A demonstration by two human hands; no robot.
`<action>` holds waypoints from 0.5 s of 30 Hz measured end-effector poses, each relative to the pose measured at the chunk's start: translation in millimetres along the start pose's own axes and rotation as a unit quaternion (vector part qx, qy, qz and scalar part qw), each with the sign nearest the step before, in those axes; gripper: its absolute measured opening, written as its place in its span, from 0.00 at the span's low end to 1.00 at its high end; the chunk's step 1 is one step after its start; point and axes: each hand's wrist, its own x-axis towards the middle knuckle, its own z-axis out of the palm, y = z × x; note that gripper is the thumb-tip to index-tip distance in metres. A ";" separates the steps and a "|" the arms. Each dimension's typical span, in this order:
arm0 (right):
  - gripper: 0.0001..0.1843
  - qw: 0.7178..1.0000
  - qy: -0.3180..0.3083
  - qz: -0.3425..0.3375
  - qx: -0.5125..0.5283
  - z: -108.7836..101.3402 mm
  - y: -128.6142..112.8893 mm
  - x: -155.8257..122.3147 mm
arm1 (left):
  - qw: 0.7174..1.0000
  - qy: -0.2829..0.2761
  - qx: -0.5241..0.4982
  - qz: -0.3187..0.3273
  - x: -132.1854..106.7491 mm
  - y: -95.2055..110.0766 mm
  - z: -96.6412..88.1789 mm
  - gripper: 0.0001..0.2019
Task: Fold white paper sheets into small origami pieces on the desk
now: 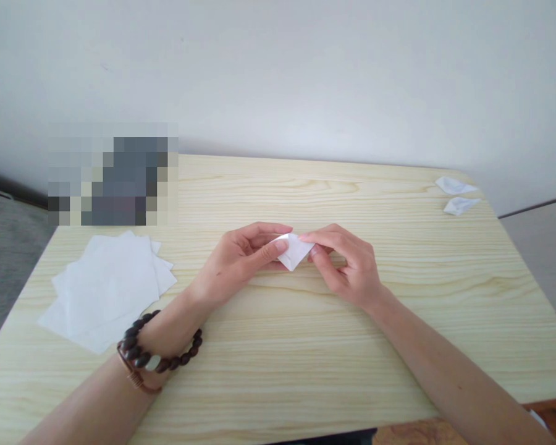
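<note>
A small folded piece of white paper (pixel 295 252), diamond-like in outline, is held between my two hands above the middle of the table. My left hand (pixel 241 256) grips its left side, the thumb lying on the face toward me and the fingers behind. On the other side, my right hand (pixel 347 259) pinches the right corner between thumb and index finger. Part of the paper's left edge is hidden by my left thumb.
Loose sheets of white paper (pixel 111 284) lie in a fanned stack at the left. Two folded white paper pieces (pixel 454 185) rest near the far right corner of the wood-grain table (pixel 278 364). A pixelated dark object (pixel 125 179) stands at the back left, before a pale wall (pixel 306 80).
</note>
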 end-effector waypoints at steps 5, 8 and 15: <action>0.16 1.000 -0.004 0.022 0.006 -1.0 -0.5 -0.3 | 1.000 0.004 0.006 0.005 -0.9 -0.7 0.5 0.14; 0.17 1.000 -0.001 0.011 0.001 -0.5 -0.2 0.1 | 1.000 -0.009 0.019 -0.001 -1.6 0.4 0.2 0.15; 0.13 0.999 0.035 -0.020 -0.033 0.6 1.0 1.8 | 1.000 -0.017 0.017 0.003 -2.1 0.8 1.3 0.14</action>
